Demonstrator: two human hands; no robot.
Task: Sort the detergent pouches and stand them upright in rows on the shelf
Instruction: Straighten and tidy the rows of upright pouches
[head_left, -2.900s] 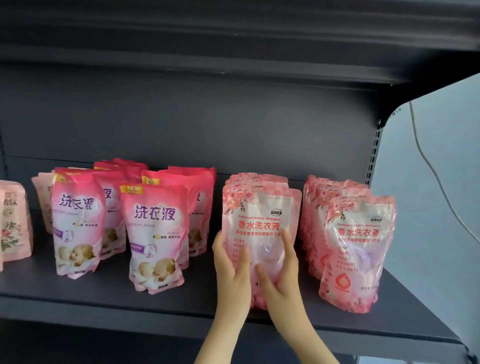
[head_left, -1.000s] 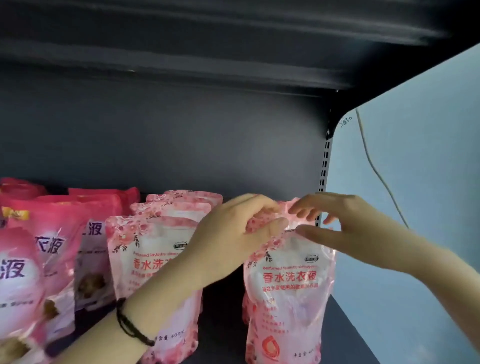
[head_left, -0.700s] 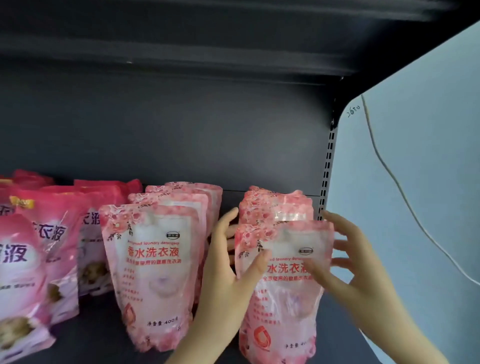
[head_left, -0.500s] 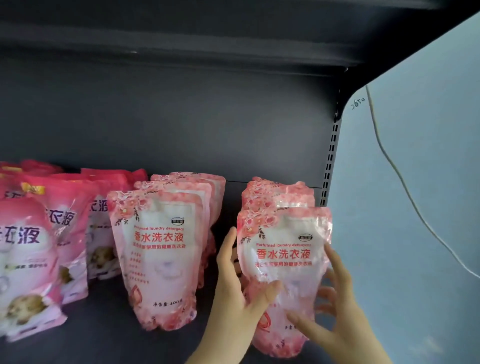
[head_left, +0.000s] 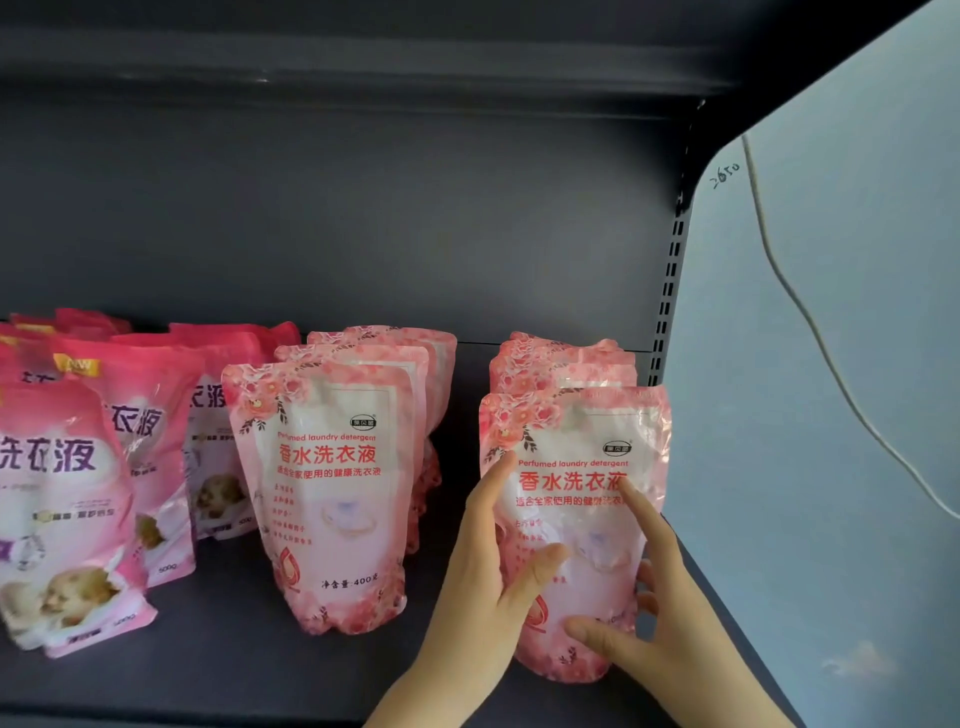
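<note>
Left hand (head_left: 478, 587), right hand (head_left: 670, 623) slid down, gripping pouch (head_left: 576, 441).

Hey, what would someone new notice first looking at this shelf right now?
The left hand and right hand grip the front pouch of the rightmost row, upright at the end of the shelf. Left of it stands a second pale-pink row, then darker pink pouches at far left.

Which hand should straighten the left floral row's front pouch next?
Probably left: the left hand grips the held pouch on the edge nearest that front pouch; the right hand holds the far edge, by the wall.
</note>
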